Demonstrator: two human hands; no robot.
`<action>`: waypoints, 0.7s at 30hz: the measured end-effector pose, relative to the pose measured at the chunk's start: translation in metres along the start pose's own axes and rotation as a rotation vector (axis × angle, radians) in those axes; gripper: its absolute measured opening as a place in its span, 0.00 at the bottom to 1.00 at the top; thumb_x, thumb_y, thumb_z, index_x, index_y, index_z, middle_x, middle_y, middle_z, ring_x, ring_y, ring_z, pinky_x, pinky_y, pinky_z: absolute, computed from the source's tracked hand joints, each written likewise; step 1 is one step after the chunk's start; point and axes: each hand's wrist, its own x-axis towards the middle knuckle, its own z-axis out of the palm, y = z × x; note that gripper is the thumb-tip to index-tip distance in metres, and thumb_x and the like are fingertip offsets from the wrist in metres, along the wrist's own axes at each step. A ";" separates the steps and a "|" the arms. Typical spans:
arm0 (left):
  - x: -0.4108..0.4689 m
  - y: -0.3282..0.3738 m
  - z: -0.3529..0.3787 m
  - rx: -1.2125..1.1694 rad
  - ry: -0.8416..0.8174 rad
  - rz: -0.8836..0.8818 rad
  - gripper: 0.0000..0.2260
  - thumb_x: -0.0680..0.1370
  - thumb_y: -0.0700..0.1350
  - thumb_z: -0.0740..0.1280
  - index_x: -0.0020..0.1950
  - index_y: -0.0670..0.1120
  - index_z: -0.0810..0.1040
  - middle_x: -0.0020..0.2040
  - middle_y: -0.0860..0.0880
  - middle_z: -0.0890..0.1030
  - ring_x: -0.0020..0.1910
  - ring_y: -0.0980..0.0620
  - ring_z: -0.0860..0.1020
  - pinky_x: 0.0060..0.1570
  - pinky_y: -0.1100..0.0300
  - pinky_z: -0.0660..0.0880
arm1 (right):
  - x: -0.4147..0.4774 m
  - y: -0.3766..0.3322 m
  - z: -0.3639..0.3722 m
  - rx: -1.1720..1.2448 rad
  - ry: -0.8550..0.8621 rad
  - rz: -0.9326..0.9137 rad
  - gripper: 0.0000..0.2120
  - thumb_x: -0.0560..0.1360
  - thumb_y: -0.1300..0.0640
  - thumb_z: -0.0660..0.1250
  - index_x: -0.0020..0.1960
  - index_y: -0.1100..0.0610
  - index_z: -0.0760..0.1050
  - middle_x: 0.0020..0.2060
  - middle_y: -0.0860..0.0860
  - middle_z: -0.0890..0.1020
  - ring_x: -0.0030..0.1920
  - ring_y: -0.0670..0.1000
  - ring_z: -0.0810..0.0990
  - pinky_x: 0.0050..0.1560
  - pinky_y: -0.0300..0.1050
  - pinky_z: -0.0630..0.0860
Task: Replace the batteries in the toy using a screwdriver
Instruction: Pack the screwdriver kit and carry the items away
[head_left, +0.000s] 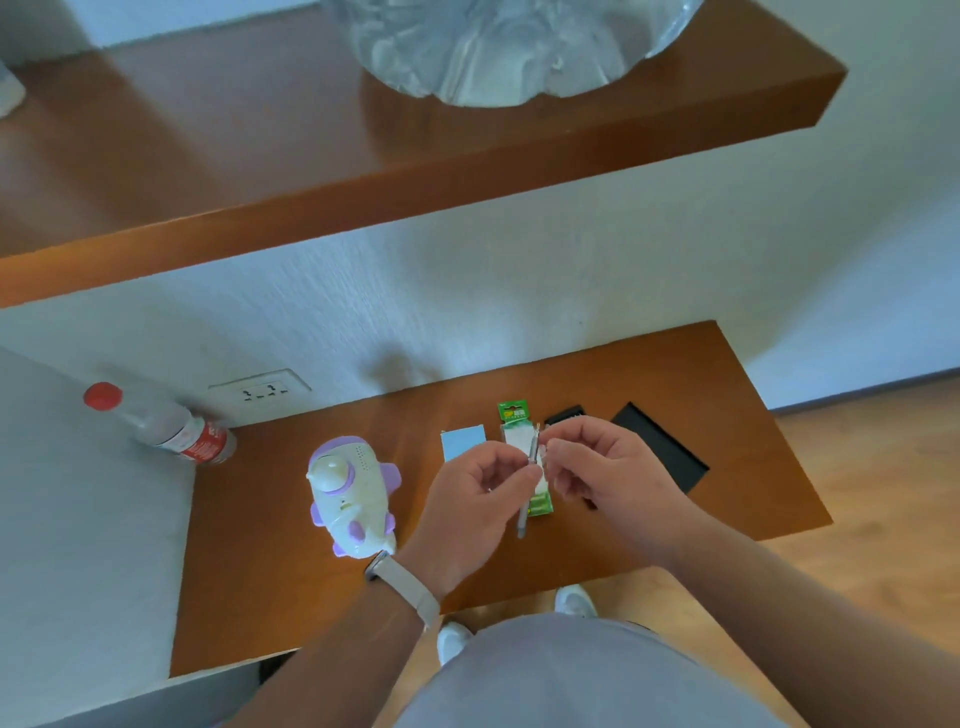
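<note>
A white and purple toy (352, 493) lies on the low wooden table (727, 467), to the left of my hands. My left hand (478, 504) pinches a thin grey screwdriver (525, 512) near its upper end, so the tool hangs almost upright above the table. My right hand (602, 462) has its fingertips closed on the screwdriver's top tip. Behind the hands lies a green pack of batteries (514, 415), partly hidden.
A light blue card (462, 441) lies beside the battery pack. Two black flat pieces (660, 447) rest on the table's right side. A plastic bottle with a red cap (166, 428) lies at the left. A wooden shelf (415, 171) hangs overhead.
</note>
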 end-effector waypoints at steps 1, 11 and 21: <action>0.002 0.001 0.004 0.009 -0.019 0.002 0.05 0.79 0.50 0.70 0.44 0.58 0.81 0.39 0.59 0.83 0.43 0.56 0.82 0.42 0.67 0.80 | 0.000 -0.001 -0.004 0.010 0.007 0.003 0.09 0.80 0.57 0.65 0.46 0.48 0.82 0.35 0.50 0.82 0.35 0.48 0.78 0.38 0.38 0.76; 0.016 0.015 0.033 0.035 -0.091 -0.070 0.04 0.80 0.52 0.69 0.46 0.58 0.82 0.35 0.63 0.81 0.37 0.64 0.78 0.38 0.69 0.73 | 0.001 0.001 -0.041 0.234 0.028 0.066 0.05 0.79 0.65 0.65 0.51 0.63 0.80 0.36 0.56 0.82 0.35 0.51 0.78 0.38 0.40 0.79; 0.032 0.020 0.056 0.117 -0.125 -0.088 0.06 0.81 0.51 0.67 0.48 0.62 0.82 0.39 0.66 0.82 0.43 0.66 0.79 0.38 0.72 0.75 | 0.015 0.007 -0.073 0.317 0.028 0.120 0.03 0.78 0.67 0.65 0.49 0.66 0.77 0.36 0.58 0.80 0.35 0.51 0.76 0.41 0.45 0.74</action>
